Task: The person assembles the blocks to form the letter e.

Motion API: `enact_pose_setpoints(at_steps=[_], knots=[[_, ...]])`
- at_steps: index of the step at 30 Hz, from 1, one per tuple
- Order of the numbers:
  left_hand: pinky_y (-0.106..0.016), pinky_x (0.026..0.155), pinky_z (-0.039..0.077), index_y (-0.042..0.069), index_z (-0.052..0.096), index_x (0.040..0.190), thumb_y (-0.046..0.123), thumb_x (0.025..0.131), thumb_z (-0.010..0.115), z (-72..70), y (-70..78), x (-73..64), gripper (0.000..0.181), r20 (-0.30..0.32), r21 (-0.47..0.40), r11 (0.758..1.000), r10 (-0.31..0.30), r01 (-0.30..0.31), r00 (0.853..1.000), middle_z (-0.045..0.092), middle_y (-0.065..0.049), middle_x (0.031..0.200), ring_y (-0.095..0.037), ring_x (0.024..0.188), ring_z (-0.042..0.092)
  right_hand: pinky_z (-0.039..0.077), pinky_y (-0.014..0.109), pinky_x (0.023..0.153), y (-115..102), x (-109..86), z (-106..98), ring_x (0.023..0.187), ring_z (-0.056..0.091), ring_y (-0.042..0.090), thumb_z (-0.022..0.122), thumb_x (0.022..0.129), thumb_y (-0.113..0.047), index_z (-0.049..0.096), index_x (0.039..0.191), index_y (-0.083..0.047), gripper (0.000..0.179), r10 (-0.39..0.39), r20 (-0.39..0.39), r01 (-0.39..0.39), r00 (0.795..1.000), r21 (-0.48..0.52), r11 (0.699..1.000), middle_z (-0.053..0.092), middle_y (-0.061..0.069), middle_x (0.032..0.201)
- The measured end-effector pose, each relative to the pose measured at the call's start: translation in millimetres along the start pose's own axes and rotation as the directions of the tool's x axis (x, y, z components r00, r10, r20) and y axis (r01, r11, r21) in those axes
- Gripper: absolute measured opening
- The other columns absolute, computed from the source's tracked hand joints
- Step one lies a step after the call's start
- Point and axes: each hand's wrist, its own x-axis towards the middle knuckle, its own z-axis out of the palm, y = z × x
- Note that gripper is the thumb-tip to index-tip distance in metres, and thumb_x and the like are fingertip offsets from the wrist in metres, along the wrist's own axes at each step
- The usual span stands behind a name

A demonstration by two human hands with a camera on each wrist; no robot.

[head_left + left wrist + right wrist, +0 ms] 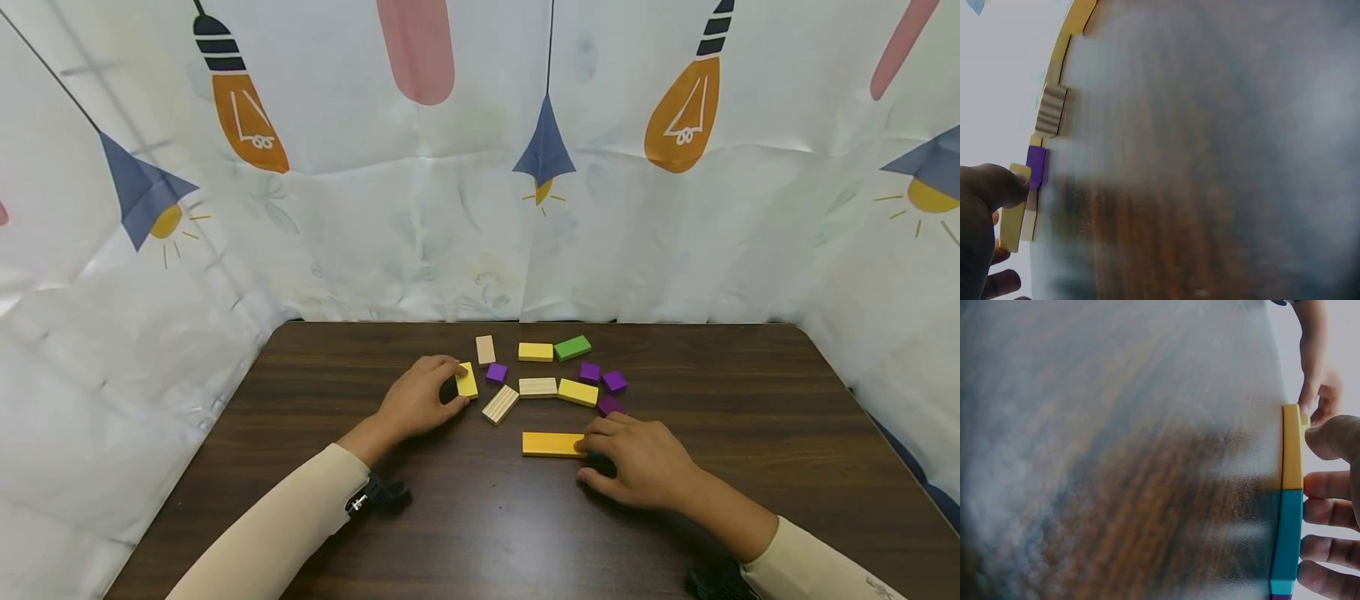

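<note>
My left hand (423, 396) pinches a small yellow block (467, 382) at the left end of the group; in the left wrist view the thumb lies on the face of this yellow block (1016, 209). The right hand (637, 462) is low over the table, a fingertip at the right end of a longer orange-yellow block (551, 444). In the right wrist view its loosely extended fingers (1329, 550) lie along the far side of the orange-yellow block (1292, 447) and a teal block (1286, 537), set end to end. From the head the teal block is mostly hidden under that hand.
Beyond the hands lie several small blocks: plain wood (537, 387), yellow (536, 352), green (573, 347) and purple (589, 372). A purple block (611, 406) sits just past the right fingers. The dark wooden table (465, 533) ends at a patterned cloth (480, 242).
</note>
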Motion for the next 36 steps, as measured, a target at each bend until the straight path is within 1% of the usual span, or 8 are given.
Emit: enact_pose_setpoints(at_steps=[6, 11, 20, 27, 30, 36], knots=[[-0.048, 0.103, 0.048, 0.011, 0.071, 0.120, 0.031, 0.088, 0.081, -0.1, 4.8, -8.8, 0.039, 0.021, -0.018, 0.998, 0.055, -0.054, 0.998, 0.063, -0.008, 0.130, -0.029, 0.125, 0.056, 0.053, 0.026, 0.060, 1, -0.8, 2, 0.097, 0.064, 0.012, 0.076, 0.089, -0.049, 0.078, 0.110, -0.025, 0.032, 0.002, -0.019, -0.002, 1.000, -0.014, 1.000, 0.068, -0.011, 0.108], [-0.050, 0.103, 0.048, 0.011, 0.071, 0.119, 0.031, 0.087, 0.081, -0.7, 7.0, -15.9, 0.039, 0.040, -0.029, 0.996, 0.085, -0.084, 0.996, 0.063, -0.007, 0.131, -0.030, 0.127, 0.055, 0.055, 0.029, 0.062, 1, -1.0, 1, 0.099, 0.065, 0.013, 0.075, 0.090, -0.048, 0.078, 0.110, -0.025, 0.031, -0.002, -0.016, 0.002, 1.000, -0.011, 1.000, 0.068, -0.010, 0.109], [-0.047, 0.102, 0.048, 0.010, 0.072, 0.118, 0.031, 0.084, 0.084, 0.0, 7.1, -27.6, 0.041, 0.031, -0.052, 0.991, 0.125, -0.124, 0.992, 0.064, -0.007, 0.129, -0.028, 0.123, 0.057, 0.056, 0.030, 0.064, 1, -0.9, 2, 0.099, 0.065, 0.014, 0.075, 0.090, -0.048, 0.078, 0.110, -0.025, 0.031, -0.005, -0.020, 0.005, 1.000, -0.014, 1.000, 0.068, -0.010, 0.109], [-0.046, 0.102, 0.048, 0.009, 0.068, 0.120, 0.031, 0.082, 0.086, 1.2, 10.7, -34.1, 0.047, 0.028, -0.062, 0.982, 0.182, -0.180, 0.983, 0.064, -0.006, 0.126, -0.026, 0.121, 0.058, 0.055, 0.029, 0.063, 1, -0.8, 2, 0.098, 0.065, 0.013, 0.076, 0.089, -0.048, 0.078, 0.109, -0.024, 0.031, -0.010, -0.026, 0.010, 1.000, -0.013, 1.000, 0.068, -0.010, 0.108], [-0.045, 0.101, 0.049, 0.010, 0.068, 0.117, 0.031, 0.081, 0.086, 1.0, 11.2, -37.5, 0.045, 0.031, -0.063, 0.980, 0.193, -0.191, 0.981, 0.065, -0.004, 0.124, -0.024, 0.120, 0.058, 0.055, 0.028, 0.062, 0, -0.6, 2, 0.099, 0.065, 0.013, 0.076, 0.090, -0.048, 0.078, 0.110, -0.024, 0.031, -0.013, -0.022, 0.013, 1.000, -0.010, 1.000, 0.068, -0.010, 0.109], [-0.043, 0.099, 0.051, 0.014, 0.068, 0.115, 0.034, 0.082, 0.085, -2.0, 13.1, -42.5, 0.042, 0.064, -0.057, 0.977, 0.208, -0.205, 0.976, 0.064, 0.000, 0.121, -0.020, 0.118, 0.058, 0.055, 0.028, 0.062, 0, -0.3, 2, 0.100, 0.065, 0.013, 0.076, 0.090, -0.047, 0.078, 0.110, -0.024, 0.031, -0.013, -0.024, 0.013, 1.000, -0.011, 1.000, 0.068, -0.010, 0.110]])
